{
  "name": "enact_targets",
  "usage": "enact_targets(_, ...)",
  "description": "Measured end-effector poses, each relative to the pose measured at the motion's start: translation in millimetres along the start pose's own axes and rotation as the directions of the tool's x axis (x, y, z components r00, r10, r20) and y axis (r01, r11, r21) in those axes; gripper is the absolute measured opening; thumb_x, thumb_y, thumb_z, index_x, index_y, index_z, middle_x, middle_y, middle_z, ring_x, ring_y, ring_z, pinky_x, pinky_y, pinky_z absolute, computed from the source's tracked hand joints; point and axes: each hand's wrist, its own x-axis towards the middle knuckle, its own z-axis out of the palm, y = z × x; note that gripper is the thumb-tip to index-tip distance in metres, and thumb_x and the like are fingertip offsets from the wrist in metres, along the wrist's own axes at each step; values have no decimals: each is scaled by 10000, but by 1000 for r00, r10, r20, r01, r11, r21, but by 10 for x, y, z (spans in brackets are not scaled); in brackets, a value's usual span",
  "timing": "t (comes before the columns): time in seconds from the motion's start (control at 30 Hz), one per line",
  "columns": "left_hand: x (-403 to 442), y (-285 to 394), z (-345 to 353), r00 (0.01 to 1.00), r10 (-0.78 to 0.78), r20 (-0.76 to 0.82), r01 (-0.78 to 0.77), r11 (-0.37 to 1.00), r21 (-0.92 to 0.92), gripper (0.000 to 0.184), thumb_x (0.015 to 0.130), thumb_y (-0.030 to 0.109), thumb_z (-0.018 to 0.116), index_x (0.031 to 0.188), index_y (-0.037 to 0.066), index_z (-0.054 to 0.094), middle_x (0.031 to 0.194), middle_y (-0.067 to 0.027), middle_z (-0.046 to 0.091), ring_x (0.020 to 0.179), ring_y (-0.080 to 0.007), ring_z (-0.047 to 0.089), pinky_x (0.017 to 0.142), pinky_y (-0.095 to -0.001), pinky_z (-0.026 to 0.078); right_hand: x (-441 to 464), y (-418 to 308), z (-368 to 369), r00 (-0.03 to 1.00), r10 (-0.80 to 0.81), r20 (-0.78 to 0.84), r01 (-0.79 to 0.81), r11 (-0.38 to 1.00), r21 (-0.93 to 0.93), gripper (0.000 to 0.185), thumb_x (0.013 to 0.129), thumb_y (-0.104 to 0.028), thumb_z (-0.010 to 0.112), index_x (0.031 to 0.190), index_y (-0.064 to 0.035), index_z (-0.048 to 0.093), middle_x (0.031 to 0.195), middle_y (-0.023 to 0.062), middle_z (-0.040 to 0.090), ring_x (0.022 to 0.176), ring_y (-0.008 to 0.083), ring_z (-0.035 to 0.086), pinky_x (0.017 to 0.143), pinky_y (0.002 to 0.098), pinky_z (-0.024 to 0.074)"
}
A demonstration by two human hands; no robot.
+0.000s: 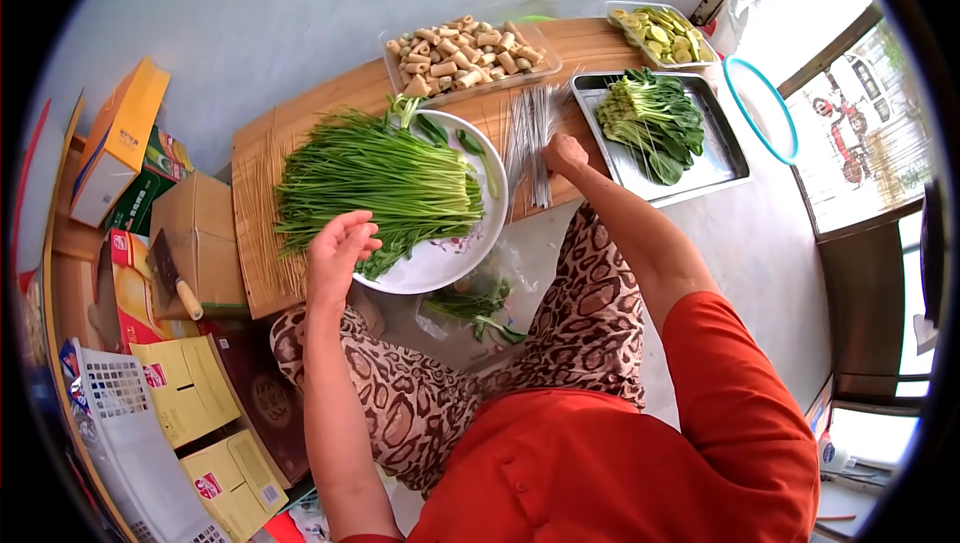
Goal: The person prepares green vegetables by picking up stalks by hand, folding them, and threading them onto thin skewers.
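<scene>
My right hand [565,155] is closed at the right side of a pile of thin metal skewers [530,133] on the wooden board; its fingertips are partly hidden. My left hand [341,251] hovers over the near left edge of a white round plate [400,278], its fingers loosely bent with nothing visible in them. A large bunch of garlic chives [375,183] covers most of that plate, with a few loose green leaves [470,143] beside it. To the right, a metal tray [715,158] holds skewered leafy greens [650,123].
Thin wooden sticks [262,203] lie along the board's left side. At the back stand a tub of beige rolls [465,53] and a tub of green slices [660,35]. Cardboard boxes [200,233] and a cleaver [172,278] are at left. A plastic bag with greens [470,303] lies below.
</scene>
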Motion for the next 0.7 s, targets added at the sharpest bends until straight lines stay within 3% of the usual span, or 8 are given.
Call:
enact_targets(0.13,13,11,-34,1000,13,-23,-12,1000,23,280,895,187,595,1113,12,599,958,-56,656,790,-106,631,690,-223,466,-95,-52,-170,990,55,133,-69,992,102,226,782,-151,548,927,-34,675,873,136,694,807,260,689,749,356,525)
enact_targets(0.2,35,9,-37,1000,30,-6,-30,998,49,281,922,197,569,1134,13,575,973,-51,639,811,-102,613,697,-215,466,-1,34,-117,994,15,110,-42,969,245,190,820,-198,596,883,-26,647,713,111,677,590,213,673,612,313,536)
enact_targets(0.23,20,39,-21,1000,25,-11,-24,998,52,281,922,196,568,1134,13,574,975,-50,639,814,-101,616,700,-216,469,33,84,-76,993,-22,114,-17,942,334,163,820,-177,600,867,-27,644,689,95,664,557,204,662,531,305,527)
enact_targets(0.53,49,-9,-6,999,48,-13,-47,998,52,290,898,211,588,1107,10,602,949,-62,659,782,-110,632,677,-225,472,-211,56,-286,981,-67,182,-49,823,566,84,815,-94,585,797,-13,595,661,75,634,495,161,620,376,271,383)
enact_targets(0.6,56,-16,2,999,47,-11,-46,998,49,289,900,210,586,1107,10,602,950,-61,659,782,-109,632,673,-222,472,-190,91,-274,975,-94,201,-53,780,624,76,828,-90,573,805,-18,584,679,78,625,488,170,604,370,268,365)
enact_targets(0.7,77,-22,15,999,47,-15,-47,998,51,287,904,210,581,1108,10,601,951,-59,658,778,-107,630,670,-218,471,-312,104,-362,935,-209,287,-133,545,828,56,847,-92,566,838,-38,556,751,101,632,519,159,594,394,254,371)
